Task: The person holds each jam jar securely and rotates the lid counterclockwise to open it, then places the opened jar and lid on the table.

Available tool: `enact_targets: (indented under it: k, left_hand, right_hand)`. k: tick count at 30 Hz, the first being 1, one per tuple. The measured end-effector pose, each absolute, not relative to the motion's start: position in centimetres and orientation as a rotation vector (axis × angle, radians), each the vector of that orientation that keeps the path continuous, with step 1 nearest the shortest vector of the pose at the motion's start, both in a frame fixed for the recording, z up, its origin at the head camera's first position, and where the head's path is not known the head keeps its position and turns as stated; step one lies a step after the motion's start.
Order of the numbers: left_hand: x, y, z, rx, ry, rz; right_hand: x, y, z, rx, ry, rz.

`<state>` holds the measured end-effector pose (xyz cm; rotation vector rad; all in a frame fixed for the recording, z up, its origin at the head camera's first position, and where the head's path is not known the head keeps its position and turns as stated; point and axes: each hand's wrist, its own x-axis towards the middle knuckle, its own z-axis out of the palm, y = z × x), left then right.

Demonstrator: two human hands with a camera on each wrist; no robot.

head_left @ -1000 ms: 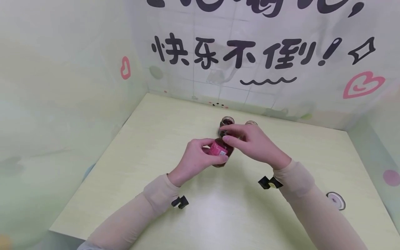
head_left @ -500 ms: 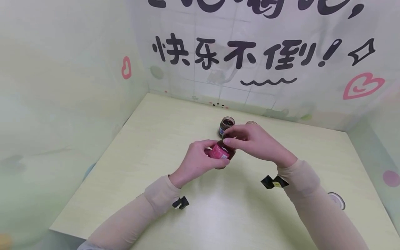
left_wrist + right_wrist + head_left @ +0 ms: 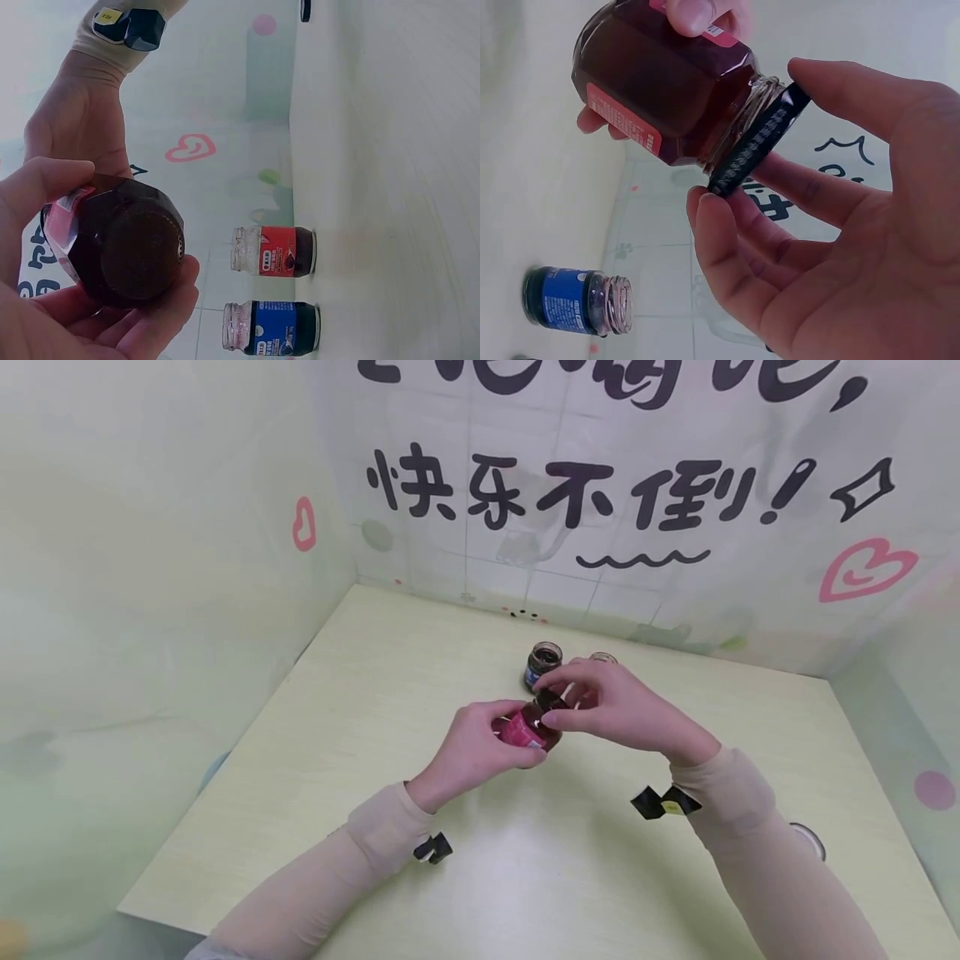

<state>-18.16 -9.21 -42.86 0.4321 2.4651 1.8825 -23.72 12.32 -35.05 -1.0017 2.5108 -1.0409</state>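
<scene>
My left hand grips a glass jar of dark red contents with a pink label, its fingers wrapped round the body. The jar is tilted, its mouth toward my right hand. In the right wrist view, thumb and fingertips pinch the edge of a black lid, which sits at the threaded neck of the jar. The left wrist view shows the jar's dark base. Behind the hands stands an uncapped jar with a blue label. Beside it is an uncapped jar with a red label, mostly hidden in the head view.
A round white-faced lid lies on the pale table at the right, partly behind the right sleeve. Printed walls close off the back and both sides of the table.
My right hand has shifted slightly right, and its fingers have spread more, showing the black lid. The jar in my left hand has turned and dropped a little. The standing jars stay put.
</scene>
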Motion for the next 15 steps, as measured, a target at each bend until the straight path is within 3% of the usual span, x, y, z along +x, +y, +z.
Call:
enact_targets:
  k: [15]
  left_hand:
    - [-18.8,-9.8,-43.1,0.265,2.505,1.844]
  right_hand:
    - [-23.7,13.8,-36.7,-0.892,2.385,-1.372]
